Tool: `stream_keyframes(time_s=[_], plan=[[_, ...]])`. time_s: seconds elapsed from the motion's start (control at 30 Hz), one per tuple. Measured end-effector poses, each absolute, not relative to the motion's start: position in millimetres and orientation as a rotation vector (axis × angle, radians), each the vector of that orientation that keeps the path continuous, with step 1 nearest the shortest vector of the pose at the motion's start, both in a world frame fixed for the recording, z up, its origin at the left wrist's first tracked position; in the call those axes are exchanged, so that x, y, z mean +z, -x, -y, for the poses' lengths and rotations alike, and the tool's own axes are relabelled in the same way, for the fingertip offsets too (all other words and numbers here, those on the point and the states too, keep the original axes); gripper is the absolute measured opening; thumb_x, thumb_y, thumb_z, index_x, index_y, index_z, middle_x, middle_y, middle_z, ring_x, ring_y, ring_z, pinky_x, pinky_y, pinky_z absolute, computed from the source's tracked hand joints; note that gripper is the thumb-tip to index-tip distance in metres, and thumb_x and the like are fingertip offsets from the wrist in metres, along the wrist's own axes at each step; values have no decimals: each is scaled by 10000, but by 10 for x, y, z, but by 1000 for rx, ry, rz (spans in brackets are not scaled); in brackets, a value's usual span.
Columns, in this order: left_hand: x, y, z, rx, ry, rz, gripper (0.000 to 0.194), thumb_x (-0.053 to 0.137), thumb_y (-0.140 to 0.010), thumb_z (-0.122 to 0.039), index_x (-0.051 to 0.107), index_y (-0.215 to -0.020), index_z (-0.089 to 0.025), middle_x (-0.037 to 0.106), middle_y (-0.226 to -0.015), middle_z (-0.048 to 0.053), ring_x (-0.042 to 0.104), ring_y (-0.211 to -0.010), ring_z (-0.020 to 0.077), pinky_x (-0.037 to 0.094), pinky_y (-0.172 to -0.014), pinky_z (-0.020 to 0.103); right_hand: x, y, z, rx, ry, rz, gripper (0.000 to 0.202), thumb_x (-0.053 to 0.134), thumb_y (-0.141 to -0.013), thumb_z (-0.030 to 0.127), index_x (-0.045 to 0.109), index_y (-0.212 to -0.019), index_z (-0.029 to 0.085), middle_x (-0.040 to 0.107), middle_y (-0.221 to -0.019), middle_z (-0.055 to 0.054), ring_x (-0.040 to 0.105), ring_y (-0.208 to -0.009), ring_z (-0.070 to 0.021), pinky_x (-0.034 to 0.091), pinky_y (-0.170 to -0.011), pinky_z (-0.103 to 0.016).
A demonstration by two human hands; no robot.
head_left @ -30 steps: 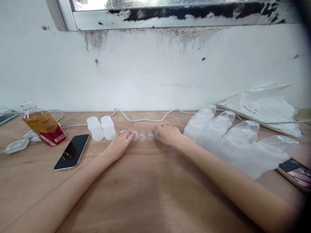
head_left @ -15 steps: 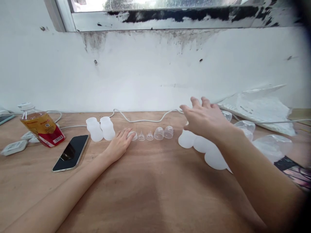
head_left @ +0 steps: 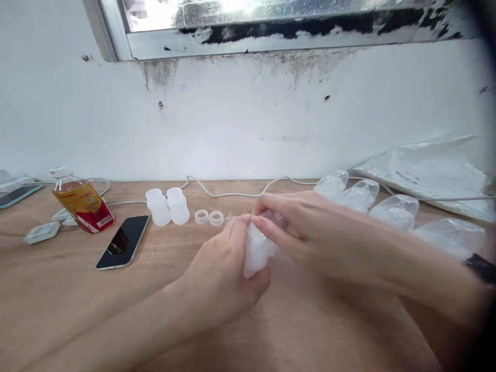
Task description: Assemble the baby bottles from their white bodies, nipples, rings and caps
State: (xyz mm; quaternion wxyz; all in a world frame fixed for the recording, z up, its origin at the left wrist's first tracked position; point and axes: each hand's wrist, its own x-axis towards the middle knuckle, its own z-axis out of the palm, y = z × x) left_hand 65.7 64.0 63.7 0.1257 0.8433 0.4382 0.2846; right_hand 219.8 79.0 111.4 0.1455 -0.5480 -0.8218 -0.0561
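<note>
A frosted white baby bottle (head_left: pixel 256 256) is held tilted above the table between my two hands. My left hand (head_left: pixel 228 253) is closed around its side, with the thumb near the lower end. The fingers of my right hand (head_left: pixel 294 219) are closed on clear plastic at the bottle's upper end; whether this is a cap or wrapping I cannot tell. Behind my hands, a clear teat (head_left: pixel 228 217) shows in part. Left of it lie two clear rings (head_left: pixel 201 216), then two frosted bottle bodies (head_left: pixel 178 206) standing side by side.
Several white bottles in clear plastic (head_left: pixel 393 212) lie at the right, before a large plastic bag (head_left: pixel 426 168). A cable (head_left: pixel 232 195) runs along the wall. At the left are a phone (head_left: pixel 124 243), a drink bottle (head_left: pixel 83 201) and white boxes (head_left: pixel 42 232).
My right hand has come from the bottles at the right to the middle and now grips a bottle. My left hand has left the rings and holds the same bottle.
</note>
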Motion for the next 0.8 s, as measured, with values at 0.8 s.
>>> stream_keyframes(time_s=[0.8], plan=[[794, -352, -904, 544, -2728, -932, 525, 513, -696, -222, 313, -1179, -166, 598, -870, 37, 583, -726, 188, 424, -588, 266, 972, -2197, -1218, 167, 466, 2213, 376, 458, -773, 317, 342, -447, 170, 318, -413, 50, 259, -381, -45, 211, -383, -198]])
